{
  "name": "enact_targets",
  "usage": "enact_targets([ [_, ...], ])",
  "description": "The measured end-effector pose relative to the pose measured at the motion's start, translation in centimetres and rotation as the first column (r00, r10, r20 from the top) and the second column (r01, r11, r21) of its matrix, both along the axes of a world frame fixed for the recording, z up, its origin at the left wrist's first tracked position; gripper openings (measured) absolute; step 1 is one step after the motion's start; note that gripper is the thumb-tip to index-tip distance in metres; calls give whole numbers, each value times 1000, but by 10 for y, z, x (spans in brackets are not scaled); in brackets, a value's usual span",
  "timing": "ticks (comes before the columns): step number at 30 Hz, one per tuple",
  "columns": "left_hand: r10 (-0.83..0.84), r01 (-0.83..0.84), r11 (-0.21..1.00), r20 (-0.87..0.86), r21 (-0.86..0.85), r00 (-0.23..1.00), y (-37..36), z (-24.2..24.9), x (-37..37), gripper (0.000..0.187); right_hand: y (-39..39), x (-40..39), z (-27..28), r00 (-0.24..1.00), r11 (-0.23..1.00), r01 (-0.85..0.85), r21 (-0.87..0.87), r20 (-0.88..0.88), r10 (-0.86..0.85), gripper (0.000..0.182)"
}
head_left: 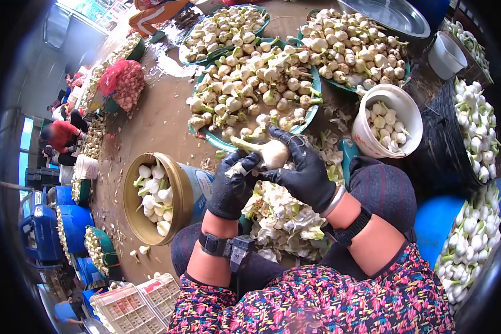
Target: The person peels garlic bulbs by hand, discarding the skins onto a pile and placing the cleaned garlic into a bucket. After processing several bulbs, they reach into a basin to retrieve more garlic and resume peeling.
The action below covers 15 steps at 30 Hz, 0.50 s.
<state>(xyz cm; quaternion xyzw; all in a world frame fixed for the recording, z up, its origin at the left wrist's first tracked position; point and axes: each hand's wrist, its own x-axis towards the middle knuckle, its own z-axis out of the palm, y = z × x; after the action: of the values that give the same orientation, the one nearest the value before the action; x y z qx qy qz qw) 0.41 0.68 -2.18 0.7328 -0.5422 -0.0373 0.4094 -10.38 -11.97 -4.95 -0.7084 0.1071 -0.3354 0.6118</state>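
Both of my hands wear black gloves and meet over a heap of garlic peelings [286,214] between my knees. My right hand [303,170] is closed round a pale garlic bulb [275,154], thumb below and fingers above it. The bulb's green-white stem points left. My left hand [232,181] is pinched beside the bulb's lower left side, with a bit of white peel at its fingertips; what else it grips is hidden. Just beyond the hands lies a wide green-rimmed basin [316,114] of unpeeled bulbs.
A tan bucket [129,209] of white bulbs stands left, a white bucket [363,131] of bulbs right. More heaped basins lie ahead. A black container [437,136] of bulbs is at the right. A person in red [64,135] sits far left.
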Motion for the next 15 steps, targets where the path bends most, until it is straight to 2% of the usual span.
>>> enact_targets([
  [1, -4, 4, 1000, -2, 0, 1000, 1, 3, -2, 16, 2, 0, -3, 1000, 993, -9, 119, 31, 6, 57],
  [2, 37, -32, 999, -267, 25, 963, 0, 9, -5, 16, 2, -2, 4, 1000, 993, -6, 119, 29, 2, 57],
  [3, 82, -61, 996, -512, 58, 855, 0, 13, -6, 16, 1, -5, 14, 994, 864, -86, 496, -14, 107, 50],
  [4, 62, -111, 994, -721, -20, 691, -2, 7, -6, 15, 0, -7, 20, 976, 591, -122, 797, -13, 218, 43],
  [5, 63, -110, 994, -722, -19, 689, -1, 4, -4, 15, -6, -2, 17, 940, 407, -142, 902, -6, 341, 33],
  [7, 88, -99, 995, -531, 7, 843, 6, -2, 3, 16, -7, -9, 17, 860, 89, -251, 964, 180, 478, 34],
  [8, 49, -58, 998, -428, -9, 903, 9, -4, 6, 16, -9, -10, 17, 779, 45, -285, 957, 205, 593, 33],
  [9, 55, -54, 998, -33, 35, 998, 6, -2, 5, 17, -10, -11, 19, 683, -5, -313, 950, 228, 694, 33],
  [10, 72, -73, 997, -114, -7, 991, 4, -13, 2, 18, -6, -14, 23, 650, -73, -309, 948, 267, 712, 33],
  [11, 84, -95, 994, -195, -48, 977, 1, -17, -1, 18, -4, -15, 26, 662, -75, -317, 945, 277, 697, 33],
  [12, 91, -79, 995, -230, 63, 969, 2, -15, -1, 20, -5, -13, 19, 672, -43, -352, 935, 285, 684, 38],
  [13, 123, -104, 991, -261, 83, 957, 3, -15, 2, 28, -7, -11, 12, 682, -8, -386, 922, 292, 671, 43],
  [14, 97, -91, 995, -653, 44, 751, 6, -10, 3, 33, -10, -11, 15, 709, 13, -376, 927, 279, 648, 43],
  [15, 42, -93, 996, -917, 6, 397, 10, -4, 2, 38, -13, -11, 17, 735, 32, -364, 931, 266, 623, 44],
])
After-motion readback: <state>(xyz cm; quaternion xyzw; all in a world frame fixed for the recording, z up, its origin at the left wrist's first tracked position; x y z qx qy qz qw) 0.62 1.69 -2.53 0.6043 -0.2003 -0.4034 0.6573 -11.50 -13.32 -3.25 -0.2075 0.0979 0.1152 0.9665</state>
